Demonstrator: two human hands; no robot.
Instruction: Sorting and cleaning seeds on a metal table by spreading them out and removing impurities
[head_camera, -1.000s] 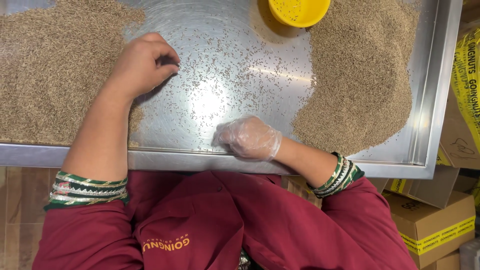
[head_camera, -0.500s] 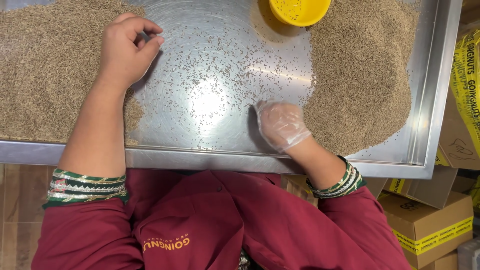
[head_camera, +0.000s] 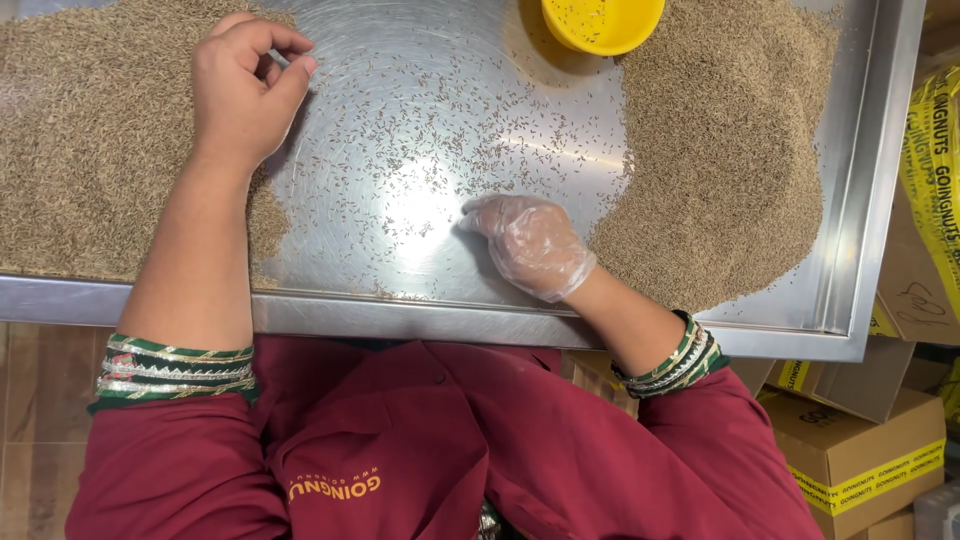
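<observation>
A wide steel tray (head_camera: 400, 318) holds two heaps of small brown seeds, a left heap (head_camera: 90, 150) and a right heap (head_camera: 720, 150). Loose seeds are scattered over the shiny middle. My bare left hand (head_camera: 240, 90) rests at the inner edge of the left heap, with fingers curled in against the thumb. My right hand (head_camera: 530, 245), in a clear plastic glove, lies palm down on the tray next to the right heap. Its fingers point left among the scattered seeds, and it holds nothing that I can see.
A yellow bowl (head_camera: 600, 20) with a few seeds in it stands at the far edge between the heaps. Cardboard boxes (head_camera: 860, 440) with yellow tape are stacked on the floor at the right. The tray's raised rim runs along the front and right sides.
My left hand has moved up and to the left, from the scattered seeds to the left heap's edge. My gloved right hand has shifted right, away from the front rim.
</observation>
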